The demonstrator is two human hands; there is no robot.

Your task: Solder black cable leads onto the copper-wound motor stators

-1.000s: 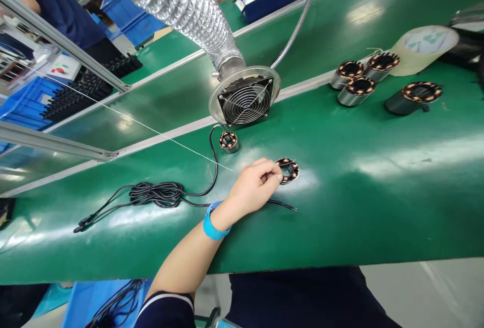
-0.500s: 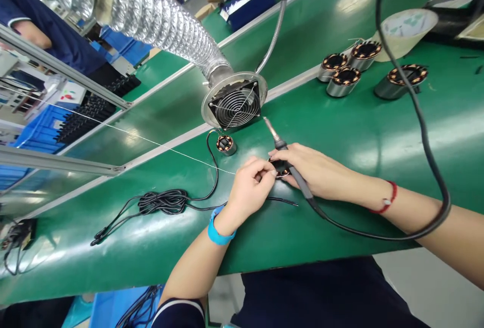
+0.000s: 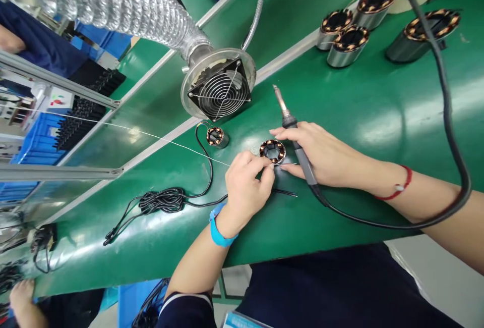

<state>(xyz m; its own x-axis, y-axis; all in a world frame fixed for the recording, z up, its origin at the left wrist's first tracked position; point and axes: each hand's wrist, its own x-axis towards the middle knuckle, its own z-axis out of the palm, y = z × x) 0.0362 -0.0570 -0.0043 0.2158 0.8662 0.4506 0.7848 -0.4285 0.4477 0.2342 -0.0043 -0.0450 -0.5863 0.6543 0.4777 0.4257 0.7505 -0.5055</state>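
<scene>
A ring-shaped motor stator with copper windings rests on the green bench between my hands. My left hand is pinched at its near rim on a thin strand of solder wire, which stretches away to the upper left. In my right hand is a soldering iron, its metal tip pointing up and away from the stator. The thumb and fingers of that hand are spread beside the stator's right side, and a short thin wire end shows there.
Behind the stator hangs a fume extractor fan on a foil duct. Another stator with a cable stands left, near a coiled black cable. Several stators stand at the back right. The iron's cord loops over the right side.
My right hand's fingers have come off the stator and spread, still holding the iron. The stator's ring now shows more fully. The view has shifted; my left hand keeps its pinch.
</scene>
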